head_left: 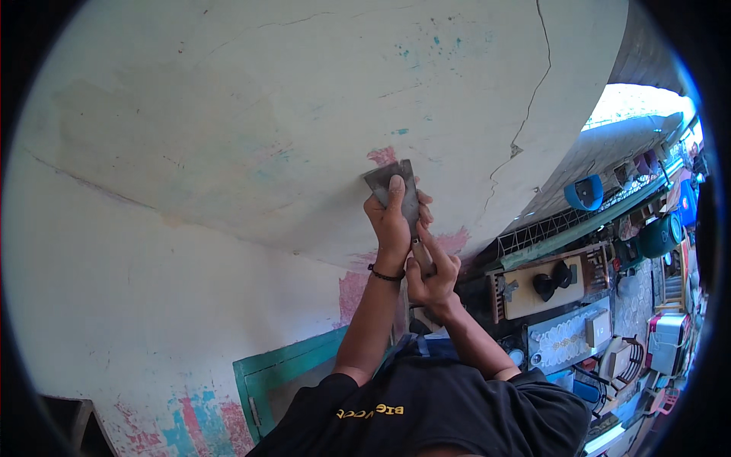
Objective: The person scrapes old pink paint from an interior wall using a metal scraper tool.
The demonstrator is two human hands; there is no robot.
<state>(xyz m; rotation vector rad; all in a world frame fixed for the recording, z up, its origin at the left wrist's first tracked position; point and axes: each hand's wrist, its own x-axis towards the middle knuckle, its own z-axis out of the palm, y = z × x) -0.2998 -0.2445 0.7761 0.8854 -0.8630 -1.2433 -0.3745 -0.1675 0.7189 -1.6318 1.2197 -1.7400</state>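
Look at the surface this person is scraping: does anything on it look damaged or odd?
Yes. A long crack runs down the pale wall right of the scraper held by both hands, and pink and blue patches of old paint show through, so the finish looks worn.

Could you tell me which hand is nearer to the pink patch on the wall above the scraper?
Left. The left hand presses the scraper blade just below the pink patch; the right hand grips its handle, lower.

We stand in a lived-in home under repair: cracked, peeling off-white plaster wall [228, 114] above our hands, cluttered household goods [609, 327] to their right.
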